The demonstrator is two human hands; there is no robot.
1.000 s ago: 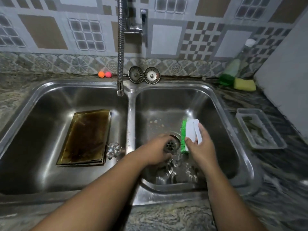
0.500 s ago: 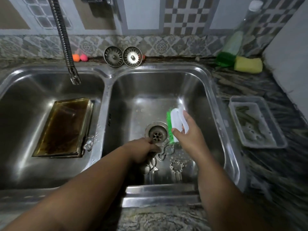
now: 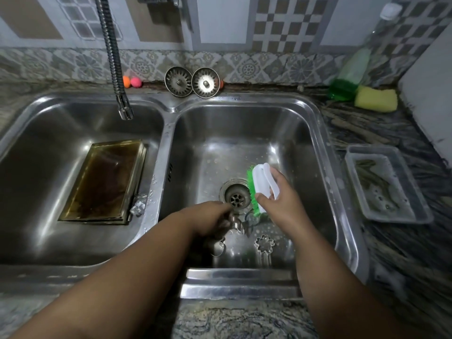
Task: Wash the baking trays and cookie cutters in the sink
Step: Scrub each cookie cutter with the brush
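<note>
In the right basin (image 3: 315,152) of the steel double sink, my left hand (image 3: 208,220) is closed around a small metal cookie cutter (image 3: 236,225) just in front of the drain (image 3: 236,198). My right hand (image 3: 281,199) holds a white scrub brush with green bristles (image 3: 256,185), bristles facing left beside the drain. A flower-shaped cutter (image 3: 264,243) and another cutter (image 3: 219,245) lie on the basin floor near my hands. A stack of brownish baking trays (image 3: 107,179) rests in the left basin, with one cutter (image 3: 138,206) at its near right corner.
A flexible tap spout (image 3: 123,104) hangs over the left basin. Two drain strainers (image 3: 192,81) lean on the back ledge beside small orange and pink balls (image 3: 132,81). On the right counter stand a soap bottle (image 3: 352,69), a yellow sponge (image 3: 375,99) and a clear plastic tub (image 3: 385,187).
The view has shifted right and downward. My left hand drew back from the drain toward me and closed on a cutter. The brush stays beside the drain.
</note>
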